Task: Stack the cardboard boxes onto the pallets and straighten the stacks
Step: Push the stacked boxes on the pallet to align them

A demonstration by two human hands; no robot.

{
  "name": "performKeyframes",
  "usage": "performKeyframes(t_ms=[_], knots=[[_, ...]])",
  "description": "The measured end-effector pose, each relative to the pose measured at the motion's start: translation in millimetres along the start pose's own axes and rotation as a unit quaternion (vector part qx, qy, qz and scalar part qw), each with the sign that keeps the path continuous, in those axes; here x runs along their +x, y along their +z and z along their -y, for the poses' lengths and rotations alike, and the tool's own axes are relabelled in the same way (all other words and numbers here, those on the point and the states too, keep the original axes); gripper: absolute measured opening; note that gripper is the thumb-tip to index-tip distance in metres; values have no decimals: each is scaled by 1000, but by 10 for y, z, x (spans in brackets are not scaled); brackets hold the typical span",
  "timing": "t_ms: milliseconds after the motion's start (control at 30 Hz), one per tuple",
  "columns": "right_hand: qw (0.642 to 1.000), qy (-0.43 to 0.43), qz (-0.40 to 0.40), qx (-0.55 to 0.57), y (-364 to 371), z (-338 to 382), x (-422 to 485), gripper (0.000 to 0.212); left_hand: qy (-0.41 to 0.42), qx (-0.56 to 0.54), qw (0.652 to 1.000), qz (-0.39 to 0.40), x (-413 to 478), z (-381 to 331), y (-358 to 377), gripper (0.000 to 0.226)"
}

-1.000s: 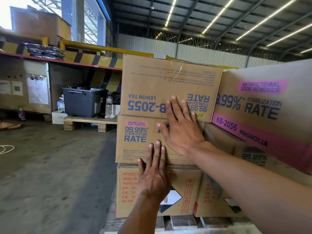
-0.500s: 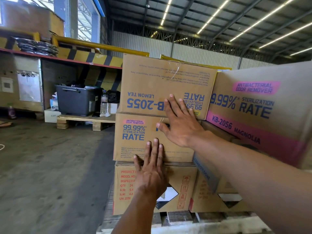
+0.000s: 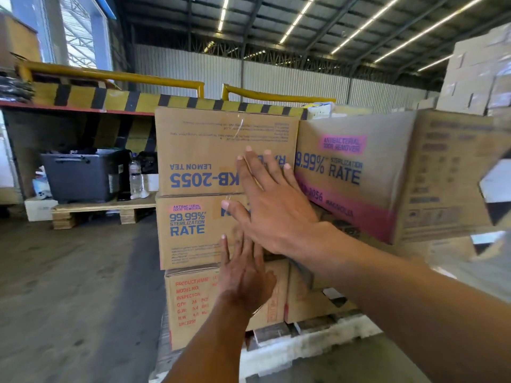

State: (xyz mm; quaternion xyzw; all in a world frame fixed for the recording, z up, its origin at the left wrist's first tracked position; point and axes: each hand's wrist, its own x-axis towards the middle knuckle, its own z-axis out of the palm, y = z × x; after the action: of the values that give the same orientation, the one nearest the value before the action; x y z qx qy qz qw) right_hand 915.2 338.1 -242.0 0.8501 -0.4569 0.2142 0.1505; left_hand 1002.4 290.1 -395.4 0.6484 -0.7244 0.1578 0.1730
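Observation:
Three cardboard boxes stand stacked on a pallet (image 3: 312, 341). The top box (image 3: 204, 150) is upside down, printed KB-2055 LEMON TEA. Under it sits the middle box (image 3: 190, 233), and below that the bottom box (image 3: 193, 305) with red print. My right hand (image 3: 271, 200) lies flat with spread fingers across the seam of the top and middle boxes. My left hand (image 3: 244, 275) lies flat, fingers straight, over the seam of the middle and bottom boxes. A magnolia box (image 3: 356, 167) with a pink band sits askew to the right, its corner jutting toward me.
A second wooden pallet (image 3: 102, 211) at the back left carries a grey plastic crate (image 3: 77, 175) and a water bottle (image 3: 136, 175). Behind runs a yellow-and-black striped dock edge (image 3: 110, 99). More boxes (image 3: 475, 76) rise at the far right. Concrete floor (image 3: 69, 286) spreads to the left.
The view has swung right and closer. Both hands stay flat on the stack; my right hand has slid slightly right, toward the magnolia box.

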Motion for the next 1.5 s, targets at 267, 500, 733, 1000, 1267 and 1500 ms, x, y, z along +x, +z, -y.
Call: performKeyframes(t_ms=[267,500,733,1000,1267,1500], knots=[[998,-30,-60,5,-396,-357,-530,76,27,30,999,6,-306,-767,-183,87],[983,-62,-155,75,-721,-707,-1133,78,-71,47,996,24,-424,-1453,-654,69],[977,-91,-176,78,-948,-1500,-1748,81,-70,76,991,83,-620,-2415,-187,98],[978,-19,-192,79,-922,-2256,-1957,82,-73,50,992,90,-199,-3223,-200,65],[979,-10,-202,-2,-655,-2496,-1927,79,-49,7,996,-74,-72,-3103,556,81],[974,-7,-215,-66,-455,-2441,-1715,83,-66,-49,990,-115,38,-2879,682,91]])
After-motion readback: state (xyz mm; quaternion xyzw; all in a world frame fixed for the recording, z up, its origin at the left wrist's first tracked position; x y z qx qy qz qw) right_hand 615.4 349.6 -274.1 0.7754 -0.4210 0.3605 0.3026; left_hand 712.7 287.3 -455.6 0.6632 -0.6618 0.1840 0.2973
